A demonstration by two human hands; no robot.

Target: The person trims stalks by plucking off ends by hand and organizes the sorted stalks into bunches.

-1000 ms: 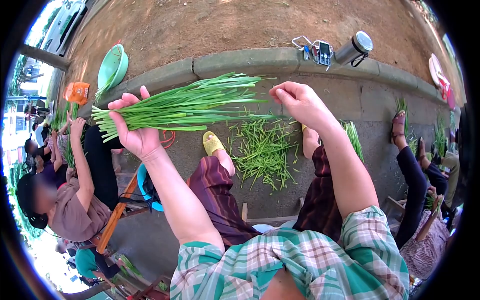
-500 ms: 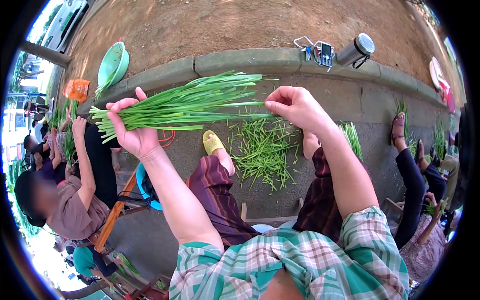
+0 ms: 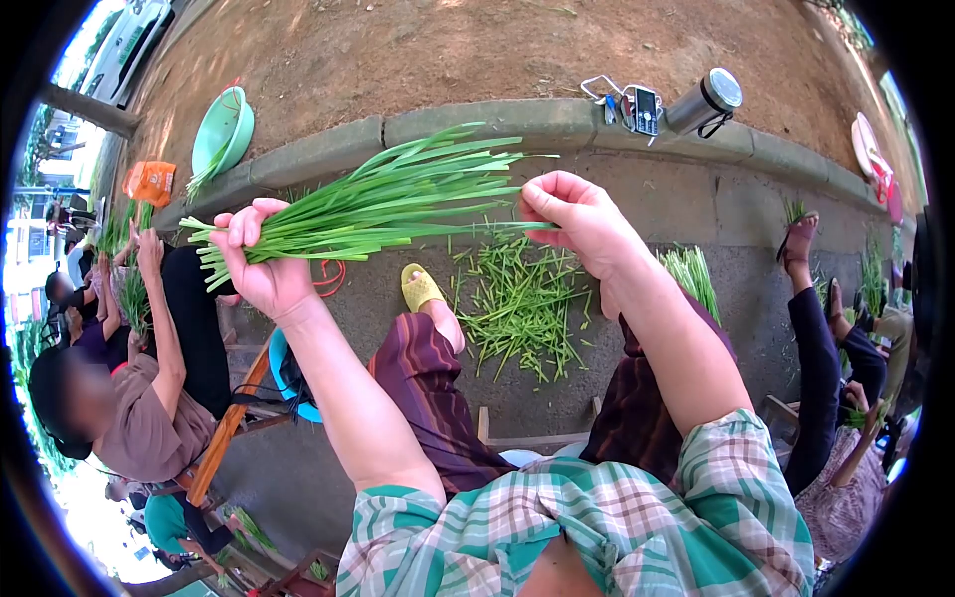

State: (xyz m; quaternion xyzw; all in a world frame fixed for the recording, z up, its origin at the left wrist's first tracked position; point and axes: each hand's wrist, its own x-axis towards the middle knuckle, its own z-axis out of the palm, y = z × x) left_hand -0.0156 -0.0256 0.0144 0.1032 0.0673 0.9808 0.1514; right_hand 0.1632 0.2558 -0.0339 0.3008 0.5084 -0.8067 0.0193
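Note:
My left hand (image 3: 271, 274) is closed round a thick bunch of garlic chives (image 3: 373, 204), near the cut ends at its left. The long green stalks fan out to the right. At their far tips my right hand (image 3: 575, 214) pinches the end of a chive stalk, thumb against curled fingers; the fingertips partly hide it. Below, between my feet, lies a loose pile of short cut green pieces (image 3: 522, 308) on the pavement. Another bundle of chives (image 3: 691, 279) stands beside my right leg, partly covered by my forearm.
A stone kerb (image 3: 487, 124) runs across ahead, carrying a phone (image 3: 645, 109) with keys and a steel flask (image 3: 704, 99). At the left are a green basin (image 3: 225, 129), an orange bag (image 3: 149, 183) and a seated person (image 3: 149, 398). More people sit at the right.
My left fingers have folded further round the bunch, and its upper stalks have spread upward. My right hand has shifted slightly left, its fingers curled more, still at the stalk tips.

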